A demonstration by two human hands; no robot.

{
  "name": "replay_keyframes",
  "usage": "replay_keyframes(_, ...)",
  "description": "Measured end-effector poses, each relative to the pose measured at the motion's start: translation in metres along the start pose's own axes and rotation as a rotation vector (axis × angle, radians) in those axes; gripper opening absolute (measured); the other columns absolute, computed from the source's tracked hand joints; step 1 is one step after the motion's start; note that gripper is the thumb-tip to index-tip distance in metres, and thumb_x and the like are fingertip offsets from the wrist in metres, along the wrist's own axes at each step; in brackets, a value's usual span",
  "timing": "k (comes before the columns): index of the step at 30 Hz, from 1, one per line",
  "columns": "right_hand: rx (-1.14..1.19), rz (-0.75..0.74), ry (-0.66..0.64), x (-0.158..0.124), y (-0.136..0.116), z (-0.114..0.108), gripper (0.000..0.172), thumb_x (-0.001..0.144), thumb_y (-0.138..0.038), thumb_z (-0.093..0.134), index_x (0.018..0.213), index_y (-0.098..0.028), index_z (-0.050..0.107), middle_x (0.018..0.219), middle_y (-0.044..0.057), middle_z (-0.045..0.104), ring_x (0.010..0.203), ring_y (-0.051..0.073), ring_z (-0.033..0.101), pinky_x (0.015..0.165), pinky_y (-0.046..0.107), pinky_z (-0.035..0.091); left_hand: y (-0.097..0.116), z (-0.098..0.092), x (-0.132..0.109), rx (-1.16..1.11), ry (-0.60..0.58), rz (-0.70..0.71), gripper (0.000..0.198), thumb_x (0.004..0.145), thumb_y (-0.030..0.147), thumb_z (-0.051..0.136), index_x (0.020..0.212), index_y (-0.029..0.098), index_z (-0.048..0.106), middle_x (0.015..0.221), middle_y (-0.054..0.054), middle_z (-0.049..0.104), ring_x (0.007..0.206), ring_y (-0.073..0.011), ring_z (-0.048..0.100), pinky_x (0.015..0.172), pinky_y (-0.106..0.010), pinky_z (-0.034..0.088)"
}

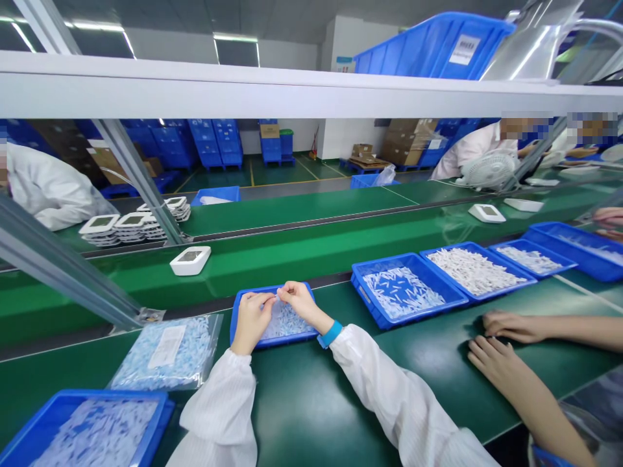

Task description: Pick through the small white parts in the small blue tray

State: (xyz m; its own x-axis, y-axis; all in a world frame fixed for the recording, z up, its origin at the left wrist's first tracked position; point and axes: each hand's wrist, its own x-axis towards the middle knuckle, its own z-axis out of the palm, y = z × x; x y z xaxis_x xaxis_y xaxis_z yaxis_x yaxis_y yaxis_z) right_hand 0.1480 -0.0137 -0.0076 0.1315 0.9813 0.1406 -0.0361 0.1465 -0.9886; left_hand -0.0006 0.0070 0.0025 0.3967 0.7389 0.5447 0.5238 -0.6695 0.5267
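Bin [73, 421] at bench [428, 370] near-left corner | left hand [250, 319], right hand [299, 301] both pinched on 1 sachet [277, 296] over small tray [285, 341] | risk: thin fingertip grip slips, sachet drops outside tray.

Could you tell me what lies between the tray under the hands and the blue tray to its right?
Head view: only bare green table and the blue wristband.
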Motion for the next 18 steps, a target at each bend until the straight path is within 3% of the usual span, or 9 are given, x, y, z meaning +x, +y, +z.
replay_keyframes(8, -0.133, -0.027, -0.016, -0.004, -0.005, 0.002, 0.028, 0.076, -0.039, 0.061, 0.063, -0.018, 0.048, 0.054, -0.005, 0.047, 0.051, 0.01, 0.043, 0.052, 0.022, 0.034, 0.002, -0.002, 0.001, -0.014, 0.012, -0.017, 0.018, 0.082, 0.025, 0.055, 0.078, 0.022, 0.072, 0.08, -0.002, 0.073, 0.076, -0.0176, 0.062, 0.082, -0.034, 0.044)
replay_keyframes(14, -0.551, -0.253, 0.048, -0.015, -0.013, 0.007, 0.02, 0.084, -0.021, 0.049, 0.065, -0.018, 0.047, 0.061, -0.002, 0.049, 0.058, 0.011, 0.044, 0.056, 0.023, 0.032, -0.001, 0.003, -0.002, 0.018, 0.05, 0.016, 0.02, 0.081, 0.02, 0.053, 0.074, 0.02, 0.073, 0.075, -0.003, 0.073, 0.071, -0.0174, 0.062, 0.074, -0.031, 0.047)
replay_keyframes(18, -0.681, -0.356, 0.037, -0.02, -0.015, 0.011, 0.019, 0.085, -0.014, 0.043, 0.067, -0.019, 0.041, 0.067, 0.0, 0.048, 0.064, 0.013, 0.046, 0.06, 0.024, 0.03, -0.001, 0.006, -0.003, 0.058, 0.077, 0.026, 0.021, 0.078, 0.014, 0.053, 0.071, 0.019, 0.072, 0.07, -0.003, 0.072, 0.067, -0.0176, 0.061, 0.071, -0.031, 0.047)
